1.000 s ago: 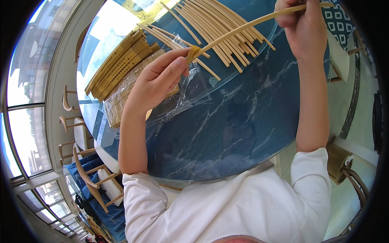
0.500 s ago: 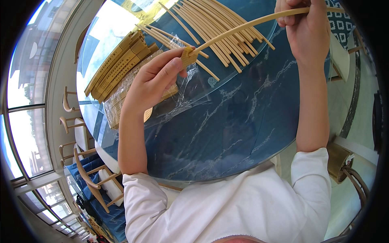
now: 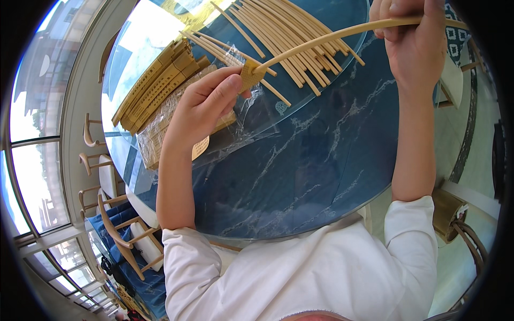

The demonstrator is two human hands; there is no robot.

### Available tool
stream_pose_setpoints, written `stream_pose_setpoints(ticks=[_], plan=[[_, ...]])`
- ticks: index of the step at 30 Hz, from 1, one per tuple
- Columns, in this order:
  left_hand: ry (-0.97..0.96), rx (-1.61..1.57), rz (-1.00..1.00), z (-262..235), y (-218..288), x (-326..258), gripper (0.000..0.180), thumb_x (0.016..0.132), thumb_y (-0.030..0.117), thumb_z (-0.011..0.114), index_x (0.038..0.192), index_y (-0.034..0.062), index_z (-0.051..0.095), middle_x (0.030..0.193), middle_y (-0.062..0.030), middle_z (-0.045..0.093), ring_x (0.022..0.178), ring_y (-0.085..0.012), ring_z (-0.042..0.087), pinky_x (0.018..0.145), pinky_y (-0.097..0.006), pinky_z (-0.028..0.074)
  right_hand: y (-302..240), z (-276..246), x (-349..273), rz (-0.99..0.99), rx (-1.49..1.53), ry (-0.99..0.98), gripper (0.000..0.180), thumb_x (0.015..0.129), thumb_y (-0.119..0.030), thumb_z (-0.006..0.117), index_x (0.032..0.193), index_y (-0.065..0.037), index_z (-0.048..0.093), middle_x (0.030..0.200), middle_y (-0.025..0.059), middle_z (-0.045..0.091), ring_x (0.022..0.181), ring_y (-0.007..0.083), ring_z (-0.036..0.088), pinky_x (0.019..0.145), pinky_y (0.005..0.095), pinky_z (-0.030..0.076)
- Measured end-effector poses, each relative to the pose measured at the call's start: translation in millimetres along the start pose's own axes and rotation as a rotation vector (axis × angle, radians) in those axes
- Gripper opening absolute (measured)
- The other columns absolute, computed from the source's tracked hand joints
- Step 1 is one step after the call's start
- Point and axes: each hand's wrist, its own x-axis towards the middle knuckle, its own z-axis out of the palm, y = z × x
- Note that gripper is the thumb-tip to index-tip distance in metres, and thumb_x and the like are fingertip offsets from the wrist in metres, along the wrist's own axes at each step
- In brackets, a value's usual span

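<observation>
My left hand (image 3: 206, 104) is closed, pinching a small yellow-brown patterned paper sleeve (image 3: 248, 77) between thumb and fingers. The near end of a long pale wooden chopstick (image 3: 326, 36) meets the sleeve's mouth; how far it goes in is hidden. At the upper right, my right hand (image 3: 412, 51) is closed around the chopstick's other part, whose tip sticks out past the fingers. Beyond the hands, several loose chopsticks (image 3: 292, 40) lie fanned out on the table. Left of my left hand sit stacked printed paper sleeves (image 3: 155, 88) and a clear-wrapped bundle (image 3: 160, 136).
The round blue marbled table (image 3: 300, 182) has a glass turntable (image 3: 316, 99) on it. Crumpled clear plastic film (image 3: 249, 109) lies near my left wrist. Wooden chairs (image 3: 120, 235) stand at the left, by large windows (image 3: 37, 182). A brown bin (image 3: 448, 214) stands at the right.
My right hand has moved slightly right and down with the chopstick. My left hand and the paper sleeve have hardly moved, and the loose chopsticks lie as before.
</observation>
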Motion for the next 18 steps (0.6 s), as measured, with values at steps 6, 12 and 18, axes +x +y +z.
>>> stream_pose_setpoints(ticks=[6,12,18], plan=[[0.007,0.010,0.020,-1.4,-3.5,-0.9,0.037,0.109,0.027,0.067,0.136,0.0028,0.071,0.103,-0.0053,0.073,0.080,-0.0081,0.062,0.066,-0.022,0.048,9.4,-11.6,2.9,0.010,0.022,-0.018,0.060,0.117,-0.051,0.034,0.073,-0.012,0.049,0.051,0.0036,0.042,0.040,0.0150,0.042,0.042,0.0291,0.037],[-0.048,0.007,0.021,2.7,1.9,0.7,0.034,0.106,0.023,0.071,0.133,0.0028,0.074,0.108,-0.0054,0.073,0.091,-0.0106,0.066,0.072,-0.023,0.052,76.1,-58.4,19.6,0.047,0.561,-0.301,0.060,0.117,-0.050,0.035,0.073,-0.013,0.049,0.048,0.0035,0.041,0.039,0.0149,0.041,0.041,0.0289,0.036],[-0.050,-0.063,0.076,4.6,0.6,0.4,0.035,0.104,0.024,0.074,0.132,0.0031,0.075,0.110,-0.0049,0.074,0.091,-0.0094,0.066,0.072,-0.021,0.052,13.1,-20.3,7.0,0.017,0.046,-0.074,0.059,0.117,-0.050,0.035,0.072,-0.013,0.049,0.047,0.0038,0.041,0.038,0.0147,0.040,0.040,0.0291,0.036]])
